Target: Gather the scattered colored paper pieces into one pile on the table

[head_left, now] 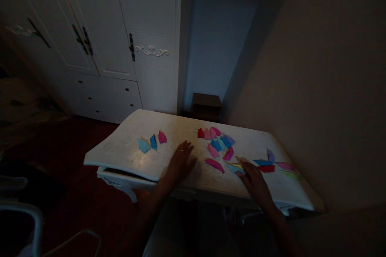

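Note:
Small folded paper pieces in several colours lie on a white table. My left hand (pixel 181 162) rests on the tabletop with its fingers apart and nothing in it. On the right, my right hand (pixel 255 180) pinches a light blue folded paper piece (pixel 233 169) between thumb and fingers, near the table's front edge. A bit of yellow paper shows beside those fingers. Just left of it lies a magenta folded piece (pixel 214 164). Beyond it sits a cluster of pink, red, blue and purple pieces, among them a red one (pixel 200 133).
Light blue (pixel 144 145), dark blue (pixel 153 141) and magenta pieces (pixel 162 137) lie on the table's (pixel 126 156) left part. Blue, red (pixel 267 168), pink and green strips lie at the right. A white wardrobe (pixel 157 72) and brown box (pixel 206 100) stand behind; a wall borders the right.

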### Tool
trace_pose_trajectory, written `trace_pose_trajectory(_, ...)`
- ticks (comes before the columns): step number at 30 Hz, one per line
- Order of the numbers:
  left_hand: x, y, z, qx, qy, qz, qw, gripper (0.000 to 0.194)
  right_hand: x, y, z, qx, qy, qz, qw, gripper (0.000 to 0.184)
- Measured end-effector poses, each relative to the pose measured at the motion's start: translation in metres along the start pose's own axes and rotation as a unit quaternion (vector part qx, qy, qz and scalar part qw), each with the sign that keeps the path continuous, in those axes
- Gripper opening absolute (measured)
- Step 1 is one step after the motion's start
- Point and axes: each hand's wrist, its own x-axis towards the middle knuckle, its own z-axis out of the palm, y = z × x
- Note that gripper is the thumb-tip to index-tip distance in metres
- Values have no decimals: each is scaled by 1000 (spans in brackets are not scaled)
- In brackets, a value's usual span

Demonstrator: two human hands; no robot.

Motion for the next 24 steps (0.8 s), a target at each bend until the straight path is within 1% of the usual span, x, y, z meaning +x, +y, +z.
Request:
trace_pose_trajectory(2, 4, 32, 22, -37, -74, 43, 996, 50, -3, 0, 0, 7, 5, 10, 1000, 48)
trace_pose_trajectory(3, 7, 45, 31, -43, -95, 48, 993, 51, -5, 0, -1, 9, 7, 16, 1000, 48)
trace_pose_trajectory(4, 9, 56, 38, -42, -107, 39, 993, 48, -6, 0, -1, 10, 6, 22, 1000, 49)
trace_pose_trajectory(6, 15, 67, 45, -46, -128, 26, 990, 37, -10, 0, -2, 6, 4, 33, 999, 50)
trace_pose_trajectory(9, 21, 66, 42, -37, -145, 11, 989, 23, -11, -3, -3, -5, 4, 44, 999, 52)
trace_pose_trajectory(11, 23, 57, 35, -16, -153, -4, 988, 18, -10, -6, -4, -11, 3, 47, 999, 53)
trace_pose_trajectory(14, 25, 36, 21, 27, -153, -61, 986, 17, -6, -10, -5, -18, -9, 51, 999, 54)
trace_pose_trajectory(17, 30, 6, 5, 60, -121, -122, 983, 23, -4, -12, -6, -21, -15, 54, 998, 54)
trace_pose_trajectory(20, 43, -28, -14, 98, -58, -174, 978, 26, -4, -13, -7, -23, -12, 45, 999, 56)
trace_pose_trajectory(21, 48, -38, -20, 120, -51, -195, 972, 27, -4, -13, -7, -23, -8, 43, 999, 57)
trace_pose_trajectory(22, 53, -47, -26, 142, -53, -215, 965, 27, -5, -13, -7, -25, -4, 42, 999, 57)
trace_pose_trajectory(24, 62, -61, -34, 170, -75, -245, 952, 28, -5, -13, -7, -25, 1, 45, 999, 56)
